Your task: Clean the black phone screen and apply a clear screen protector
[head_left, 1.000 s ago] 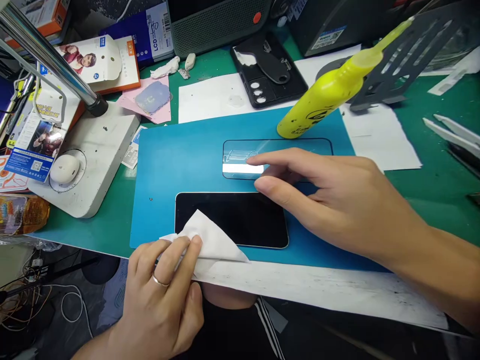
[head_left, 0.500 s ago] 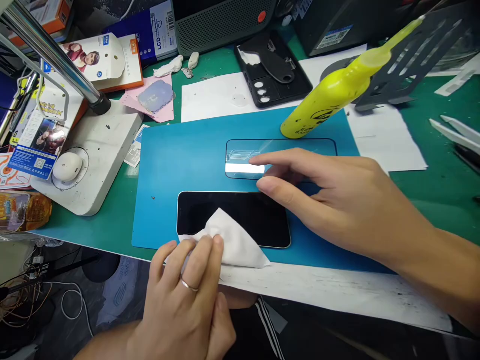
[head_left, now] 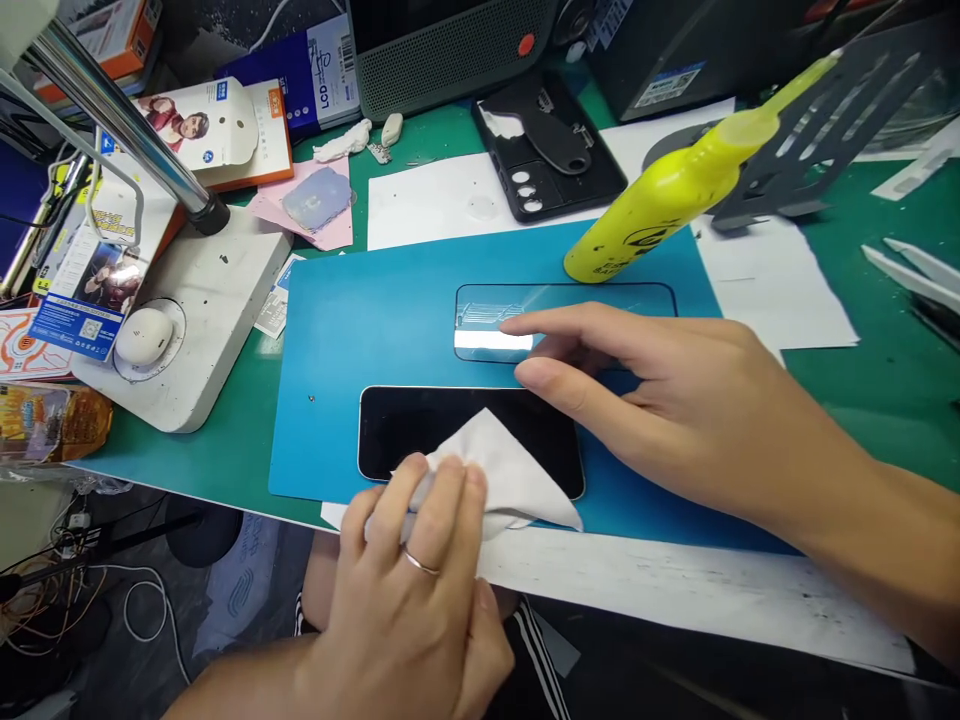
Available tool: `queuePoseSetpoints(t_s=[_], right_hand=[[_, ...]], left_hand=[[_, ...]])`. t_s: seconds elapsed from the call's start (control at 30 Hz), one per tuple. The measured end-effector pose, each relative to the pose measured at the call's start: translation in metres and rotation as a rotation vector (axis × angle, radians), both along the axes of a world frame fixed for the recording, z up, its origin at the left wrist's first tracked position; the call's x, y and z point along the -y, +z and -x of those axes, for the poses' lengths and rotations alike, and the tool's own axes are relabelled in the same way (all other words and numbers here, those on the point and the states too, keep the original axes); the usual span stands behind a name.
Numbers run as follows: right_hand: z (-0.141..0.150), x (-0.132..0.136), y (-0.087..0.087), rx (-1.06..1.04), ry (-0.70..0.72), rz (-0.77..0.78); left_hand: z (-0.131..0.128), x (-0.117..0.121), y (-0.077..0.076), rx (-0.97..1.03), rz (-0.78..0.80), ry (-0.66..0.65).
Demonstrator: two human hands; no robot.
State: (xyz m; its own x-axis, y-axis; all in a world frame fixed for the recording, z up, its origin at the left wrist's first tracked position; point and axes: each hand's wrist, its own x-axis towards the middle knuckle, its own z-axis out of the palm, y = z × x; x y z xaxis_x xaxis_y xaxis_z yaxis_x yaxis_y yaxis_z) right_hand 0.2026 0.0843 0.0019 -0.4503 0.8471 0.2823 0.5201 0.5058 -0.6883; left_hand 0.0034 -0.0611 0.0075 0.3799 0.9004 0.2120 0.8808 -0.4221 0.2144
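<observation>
A phone [head_left: 420, 420] with a dark screen lies flat on a blue mat [head_left: 330, 320]. My left hand [head_left: 427, 560], wearing a ring, presses a white wiping cloth [head_left: 510, 470] against the phone's lower middle, fingers bunched on it. Behind the phone lies a clear screen protector [head_left: 487, 312] with a black border. My right hand [head_left: 660, 400] hovers or rests at the phone's upper right corner and over the protector, thumb and forefinger apart with nothing between them. A yellow squeeze bottle [head_left: 652, 205] with a long nozzle stands just beyond the protector.
A black phone case [head_left: 551, 145] lies on white paper at the back. To the left is a white lamp base [head_left: 210, 290] with a small white earbud case-like piece on it. Tweezers [head_left: 915, 270] lie far right. A speaker-like box [head_left: 450, 60] stands behind.
My left hand has slid the cloth rightward along the phone's screen, uncovering its left end. My right hand has kept nearly the same pose. The whole view has shifted slightly.
</observation>
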Motion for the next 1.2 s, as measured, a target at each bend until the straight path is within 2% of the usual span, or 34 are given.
queuePoseSetpoints(t_s=[0.1, 0.23, 0.47, 0.57, 0.77, 0.93, 1.03, 1.2], right_hand=[[0.000, 0.000, 0.000, 0.000, -0.002, 0.003], [0.000, 0.001, 0.001, -0.002, -0.011, 0.015], [0.000, -0.002, 0.003, 0.011, -0.009, -0.011], [-0.001, -0.003, 0.002, 0.019, -0.005, -0.005], [0.001, -0.001, 0.003, 0.004, -0.013, 0.024], [0.001, -0.001, 0.002, -0.005, -0.010, 0.052], [0.000, -0.002, 0.000, -0.009, -0.012, 0.058], [0.000, -0.003, 0.001, -0.004, -0.011, 0.023]], left_hand=[[0.002, 0.004, 0.001, 0.018, 0.011, 0.005], [0.018, 0.006, 0.008, -0.001, 0.033, 0.050], [0.036, -0.003, 0.013, -0.070, 0.004, 0.098], [0.030, -0.001, 0.010, -0.077, -0.024, 0.103], [-0.009, 0.008, 0.000, 0.041, -0.008, 0.006], [-0.027, 0.006, -0.007, 0.009, -0.044, 0.002], [-0.024, 0.002, -0.006, -0.012, -0.039, -0.017], [0.006, -0.014, 0.006, -0.087, 0.028, 0.061]])
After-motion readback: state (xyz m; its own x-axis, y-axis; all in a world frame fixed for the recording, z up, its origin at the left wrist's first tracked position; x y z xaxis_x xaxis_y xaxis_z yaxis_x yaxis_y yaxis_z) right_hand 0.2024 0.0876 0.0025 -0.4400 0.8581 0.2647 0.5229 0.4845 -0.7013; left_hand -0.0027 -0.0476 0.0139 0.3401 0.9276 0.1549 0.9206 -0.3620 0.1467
